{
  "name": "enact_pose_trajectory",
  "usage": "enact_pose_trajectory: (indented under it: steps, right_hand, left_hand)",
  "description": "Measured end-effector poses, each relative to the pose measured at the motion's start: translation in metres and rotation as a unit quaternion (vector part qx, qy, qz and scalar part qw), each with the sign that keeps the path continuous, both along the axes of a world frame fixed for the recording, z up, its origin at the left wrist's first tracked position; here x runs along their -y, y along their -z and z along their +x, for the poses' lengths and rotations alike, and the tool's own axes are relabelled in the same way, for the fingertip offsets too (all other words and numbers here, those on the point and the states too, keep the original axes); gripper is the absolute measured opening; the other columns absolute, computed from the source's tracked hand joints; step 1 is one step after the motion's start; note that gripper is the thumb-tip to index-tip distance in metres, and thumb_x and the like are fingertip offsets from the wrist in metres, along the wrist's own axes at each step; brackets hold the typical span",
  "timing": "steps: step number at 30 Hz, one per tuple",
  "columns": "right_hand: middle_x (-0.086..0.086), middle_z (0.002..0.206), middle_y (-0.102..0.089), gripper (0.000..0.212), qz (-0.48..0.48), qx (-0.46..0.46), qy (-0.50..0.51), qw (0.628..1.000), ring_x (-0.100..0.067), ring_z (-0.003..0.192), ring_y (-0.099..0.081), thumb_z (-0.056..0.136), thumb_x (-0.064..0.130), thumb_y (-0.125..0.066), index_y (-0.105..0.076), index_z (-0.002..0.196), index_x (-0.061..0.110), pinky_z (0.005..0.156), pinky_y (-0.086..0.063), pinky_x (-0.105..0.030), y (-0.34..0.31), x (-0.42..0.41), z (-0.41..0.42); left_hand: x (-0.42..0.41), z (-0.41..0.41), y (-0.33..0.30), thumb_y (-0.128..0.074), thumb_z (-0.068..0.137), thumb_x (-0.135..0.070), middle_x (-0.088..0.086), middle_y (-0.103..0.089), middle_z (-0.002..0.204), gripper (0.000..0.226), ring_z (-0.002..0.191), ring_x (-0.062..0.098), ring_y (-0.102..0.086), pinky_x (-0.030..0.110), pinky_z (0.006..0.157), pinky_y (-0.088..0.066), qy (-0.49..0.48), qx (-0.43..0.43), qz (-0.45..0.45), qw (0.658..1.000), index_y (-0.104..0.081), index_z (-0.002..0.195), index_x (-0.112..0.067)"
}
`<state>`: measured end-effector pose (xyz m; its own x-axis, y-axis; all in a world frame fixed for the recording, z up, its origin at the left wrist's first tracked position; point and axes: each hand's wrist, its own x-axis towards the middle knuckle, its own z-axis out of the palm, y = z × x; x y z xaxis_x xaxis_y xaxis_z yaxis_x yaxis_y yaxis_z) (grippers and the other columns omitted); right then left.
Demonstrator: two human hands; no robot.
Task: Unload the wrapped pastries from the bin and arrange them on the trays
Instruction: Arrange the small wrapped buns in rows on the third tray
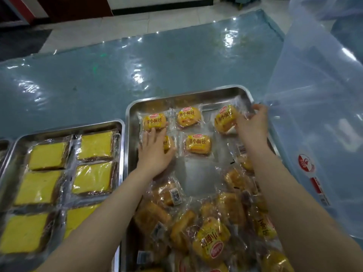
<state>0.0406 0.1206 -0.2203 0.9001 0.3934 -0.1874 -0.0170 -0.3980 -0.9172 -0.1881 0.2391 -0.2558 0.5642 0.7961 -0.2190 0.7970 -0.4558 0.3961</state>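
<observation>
At the far left we see only the corner of one metal tray, cut off by the edge. Just right of it sits the left tray with six wrapped yellow cake slices in two columns; the nearest pair is partly hidden by our left forearm and cut by the bottom edge.

Next comes the big tray, touching the left tray along its side. Our left hand lies palm down on a wrapped bun in the second row, fingers spread and nearly straight, fingertips reaching the first-row bun beyond it. The hand covers most of the bun under it, so we cannot tell how it lies. Two more buns with red and yellow labels lie flat to the right: one in the far row, one in the second row.

Near us, a loose heap of buns fills the near half of the big tray, overlapping, some label down with barcodes showing; wrapper glare blurs their outlines, and we cannot count them.

Our right hand is at the tray's far right corner, fingers curled onto the wrapper of a tilted bun; the grip itself is hidden behind the hand.

At the right stands the clear plastic bin, cut off by the edge; its inside is hard to make out. Everything rests on a table under glossy blue plastic sheet.
</observation>
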Motion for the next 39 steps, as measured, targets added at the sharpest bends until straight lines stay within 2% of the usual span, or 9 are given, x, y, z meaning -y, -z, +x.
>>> enact_pose_trajectory:
  steps: [2, 4, 11, 18, 22, 26, 30, 35, 39]
  right_hand:
    - [-0.012, 0.143, -0.037, 0.068, -0.187, 0.179, -0.1, 0.961, -0.03, 0.129, -0.041, 0.086, 0.026, -0.065, -0.027, 0.142, 0.019, 0.108, -0.036, -0.044, 0.01, -0.004, -0.002]
    - [-0.012, 0.154, -0.02, 0.069, -0.273, 0.353, -0.164, 0.88, -0.033, 0.143, -0.015, 0.088, 0.027, -0.062, -0.025, 0.145, 0.021, 0.115, -0.016, -0.043, 0.016, -0.007, -0.01]
    - [-0.013, 0.135, -0.045, 0.037, -0.325, 0.386, -0.266, 0.821, -0.033, 0.123, -0.037, 0.087, 0.015, -0.057, -0.056, 0.123, 0.02, 0.104, -0.029, -0.04, 0.026, -0.028, -0.011]
    - [-0.009, 0.141, -0.035, 0.042, -0.291, 0.321, -0.276, 0.858, -0.033, 0.129, -0.028, 0.085, 0.034, -0.065, -0.054, 0.125, 0.024, 0.105, -0.03, -0.042, 0.017, -0.054, -0.003]
    - [-0.007, 0.137, -0.038, 0.046, -0.225, 0.316, -0.183, 0.903, -0.028, 0.127, -0.033, 0.083, 0.04, -0.069, -0.057, 0.125, 0.026, 0.099, -0.037, -0.039, 0.005, -0.036, -0.004]
    - [-0.003, 0.11, -0.06, 0.016, -0.194, 0.271, -0.179, 0.926, -0.017, 0.091, -0.056, 0.087, 0.02, -0.062, -0.066, 0.102, 0.024, 0.075, -0.038, -0.024, -0.004, 0.0, 0.001]
    - [0.005, 0.09, -0.065, 0.011, -0.241, 0.185, -0.205, 0.93, -0.01, 0.076, -0.055, 0.083, 0.025, -0.068, -0.063, 0.092, 0.028, 0.063, -0.038, -0.025, -0.012, 0.034, -0.005]
    - [0.008, 0.118, -0.054, 0.063, -0.291, 0.181, -0.324, 0.882, -0.018, 0.109, -0.047, 0.067, 0.043, -0.079, -0.055, 0.125, 0.035, 0.091, -0.044, -0.039, -0.008, 0.063, -0.029]
    - [0.008, 0.109, -0.058, 0.04, -0.285, 0.239, -0.253, 0.893, -0.02, 0.111, -0.046, 0.082, 0.033, -0.069, -0.053, 0.118, 0.033, 0.096, -0.035, -0.045, -0.003, 0.061, -0.037]
  left_hand:
    - [0.0, -0.001, 0.009, -0.044, 0.09, -0.053, 0.001, 0.013, 0.157, 0.072, 0.141, 0.024, 0.017, 0.05, 0.11, 0.004, 0.007, -0.021, -0.021, 1.0, -0.004, 0.148, -0.039]
    - [-0.002, -0.001, 0.013, -0.042, 0.091, -0.054, 0.0, 0.015, 0.157, 0.071, 0.141, 0.024, 0.019, 0.05, 0.111, 0.003, 0.007, -0.021, -0.024, 0.999, -0.003, 0.148, -0.038]
    - [0.001, -0.003, 0.012, -0.039, 0.092, -0.054, 0.0, 0.015, 0.157, 0.069, 0.141, 0.023, 0.02, 0.049, 0.112, 0.003, 0.013, -0.014, -0.013, 1.0, -0.001, 0.148, -0.038]
    - [0.003, -0.004, 0.009, -0.037, 0.092, -0.055, 0.001, 0.022, 0.156, 0.073, 0.139, 0.022, 0.025, 0.048, 0.112, 0.006, 0.013, -0.017, -0.014, 1.0, 0.007, 0.148, -0.037]
    - [0.011, -0.004, -0.002, -0.037, 0.092, -0.054, 0.0, 0.035, 0.149, 0.077, 0.135, 0.02, 0.036, 0.044, 0.106, 0.021, 0.044, -0.011, 0.067, 0.997, 0.017, 0.145, -0.038]
    - [0.023, 0.007, -0.021, -0.04, 0.095, -0.036, -0.003, 0.011, 0.156, 0.058, 0.141, 0.012, 0.02, 0.036, 0.114, 0.01, 0.159, 0.057, 0.122, 0.978, -0.017, 0.148, -0.032]
    - [0.039, 0.025, -0.028, -0.044, 0.096, -0.027, -0.001, -0.004, 0.158, 0.05, 0.145, 0.018, -0.004, 0.032, 0.114, 0.0, 0.248, 0.045, 0.13, 0.959, -0.032, 0.144, -0.031]
    - [0.051, 0.031, -0.014, -0.042, 0.096, -0.035, -0.002, -0.001, 0.159, 0.062, 0.144, 0.021, -0.007, 0.035, 0.114, -0.012, 0.261, -0.026, 0.077, 0.962, -0.012, 0.15, -0.029]
    - [0.054, 0.033, -0.009, -0.046, 0.092, -0.023, -0.002, 0.014, 0.158, 0.076, 0.145, 0.019, 0.004, 0.032, 0.114, -0.008, 0.253, -0.046, 0.042, 0.965, 0.004, 0.15, -0.029]
